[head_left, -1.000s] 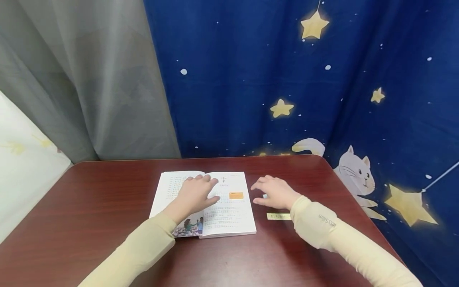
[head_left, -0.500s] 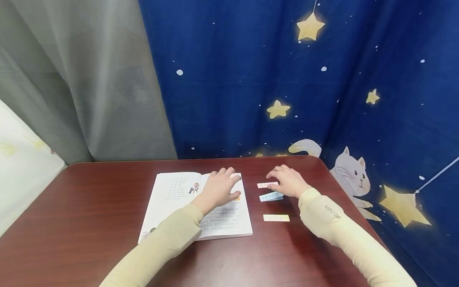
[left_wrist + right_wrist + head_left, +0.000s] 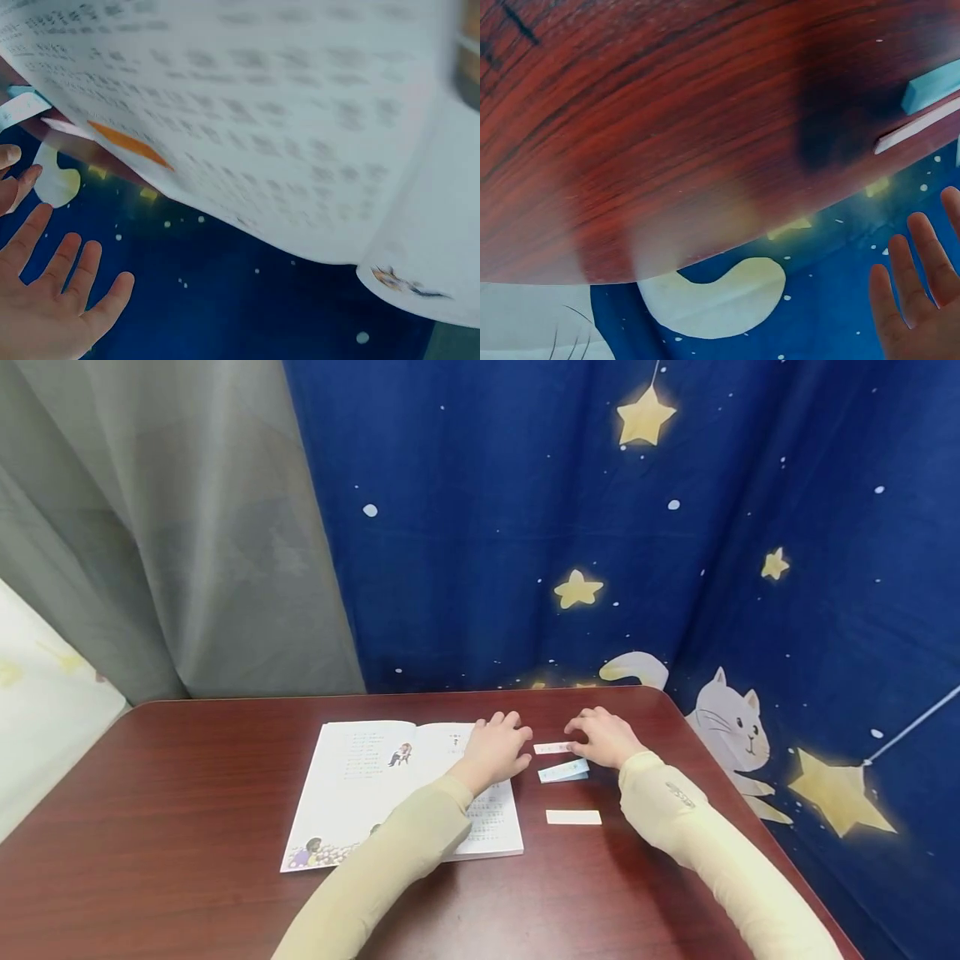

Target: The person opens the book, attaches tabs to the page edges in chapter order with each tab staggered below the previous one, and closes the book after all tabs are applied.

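Observation:
An open book point(image 3: 345, 810) lies on the dark red table. My left hand point(image 3: 495, 750) is over the upper right of its right page, fingers spread and holding nothing. In the left wrist view, the left hand point(image 3: 56, 292) shows extended fingers, and an orange block point(image 3: 129, 144) is printed on the page. My right hand point(image 3: 606, 739) hovers by the right end of a pale pink paper strip point(image 3: 550, 748), its fingers apart. Just below lies a light blue strip point(image 3: 564, 771) that looks folded or doubled. A pale yellow strip point(image 3: 573, 817) lies nearer to me.
The wooden table point(image 3: 202, 802) extends left of the book and along its front. Its far edge meets a blue star-patterned curtain point(image 3: 465, 527) and a grey curtain point(image 3: 225, 568). A cat figure point(image 3: 731, 727) is printed on the curtain at the right.
My left hand has moved right across the book to the right page's edge, with the left page now showing different content. My right hand has shifted slightly right, uncovering the strips.

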Action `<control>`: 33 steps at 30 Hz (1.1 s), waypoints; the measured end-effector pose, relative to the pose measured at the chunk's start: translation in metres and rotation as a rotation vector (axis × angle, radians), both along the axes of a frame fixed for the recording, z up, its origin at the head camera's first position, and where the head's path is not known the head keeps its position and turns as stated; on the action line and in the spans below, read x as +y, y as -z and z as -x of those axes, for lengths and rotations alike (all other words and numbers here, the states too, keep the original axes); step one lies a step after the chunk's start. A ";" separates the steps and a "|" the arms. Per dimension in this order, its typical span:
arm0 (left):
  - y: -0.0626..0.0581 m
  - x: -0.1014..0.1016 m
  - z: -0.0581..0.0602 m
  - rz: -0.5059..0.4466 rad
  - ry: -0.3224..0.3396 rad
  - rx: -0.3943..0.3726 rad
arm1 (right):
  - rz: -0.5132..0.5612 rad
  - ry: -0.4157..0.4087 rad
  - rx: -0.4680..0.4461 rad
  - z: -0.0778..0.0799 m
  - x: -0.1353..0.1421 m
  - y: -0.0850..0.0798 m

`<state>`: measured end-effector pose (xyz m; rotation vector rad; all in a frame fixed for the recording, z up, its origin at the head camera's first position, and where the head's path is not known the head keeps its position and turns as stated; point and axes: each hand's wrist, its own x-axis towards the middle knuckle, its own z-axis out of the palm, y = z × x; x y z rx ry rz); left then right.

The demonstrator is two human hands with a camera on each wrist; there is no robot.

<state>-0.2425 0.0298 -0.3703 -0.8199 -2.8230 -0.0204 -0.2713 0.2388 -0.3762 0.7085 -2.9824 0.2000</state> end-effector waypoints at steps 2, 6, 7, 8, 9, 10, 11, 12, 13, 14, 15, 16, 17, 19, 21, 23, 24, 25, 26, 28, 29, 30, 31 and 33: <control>0.002 0.006 0.004 0.003 -0.015 -0.010 | 0.000 0.002 -0.002 0.002 0.000 0.001; 0.007 0.016 0.012 0.006 -0.056 -0.031 | -0.010 0.001 -0.006 0.005 -0.001 0.005; 0.008 0.018 0.014 0.011 -0.065 -0.037 | -0.014 0.001 -0.006 0.006 -0.001 0.006; 0.010 0.020 0.015 0.015 -0.074 -0.047 | -0.022 0.002 -0.004 0.007 0.000 0.007; 0.012 0.022 0.017 0.022 -0.081 -0.058 | -0.029 0.004 -0.001 0.008 0.000 0.009; 0.014 0.024 0.018 0.028 -0.087 -0.065 | -0.034 0.010 0.000 0.010 0.000 0.011; 0.016 0.026 0.019 0.035 -0.091 -0.072 | -0.041 0.009 0.004 0.011 0.000 0.012; 0.018 0.028 0.021 0.039 -0.096 -0.079 | -0.050 0.010 0.006 0.012 0.001 0.014; 0.019 0.030 0.022 0.042 -0.100 -0.084 | -0.059 0.009 0.006 0.014 0.001 0.016; 0.021 0.031 0.023 0.044 -0.106 -0.090 | -0.069 0.005 0.006 0.015 0.002 0.017; 0.022 0.032 0.024 0.046 -0.111 -0.095 | -0.076 0.001 0.004 0.016 0.002 0.018; 0.024 0.034 0.025 0.047 -0.118 -0.098 | -0.085 -0.002 0.000 0.017 0.001 0.019; 0.025 0.035 0.026 0.050 -0.125 -0.102 | -0.093 -0.006 -0.003 0.017 0.001 0.020; 0.028 0.036 0.028 0.058 -0.138 -0.110 | -0.105 -0.012 -0.012 0.018 0.000 0.020; 0.030 0.038 0.030 0.064 -0.150 -0.111 | -0.110 -0.016 -0.015 0.018 -0.002 0.019; 0.032 0.040 0.031 0.068 -0.155 -0.104 | -0.118 -0.015 -0.016 0.018 -0.003 0.019; 0.033 0.041 0.032 0.068 -0.156 -0.100 | -0.119 -0.014 -0.018 0.018 -0.003 0.019; 0.034 0.042 0.033 0.068 -0.157 -0.095 | -0.120 -0.014 -0.018 0.018 -0.003 0.019; 0.035 0.044 0.034 0.066 -0.157 -0.089 | -0.122 -0.014 -0.015 0.019 -0.003 0.019; 0.037 0.046 0.035 0.064 -0.159 -0.076 | -0.132 -0.010 -0.011 0.020 -0.002 0.021; 0.038 0.047 0.036 0.063 -0.161 -0.068 | -0.137 -0.009 -0.010 0.021 -0.001 0.022; 0.039 0.048 0.037 0.063 -0.165 -0.062 | -0.141 -0.009 -0.007 0.022 0.000 0.023; 0.039 0.049 0.037 0.065 -0.169 -0.058 | -0.147 -0.006 -0.007 0.023 0.000 0.025; 0.041 0.051 0.038 0.072 -0.177 -0.050 | -0.154 -0.001 -0.010 0.025 0.001 0.027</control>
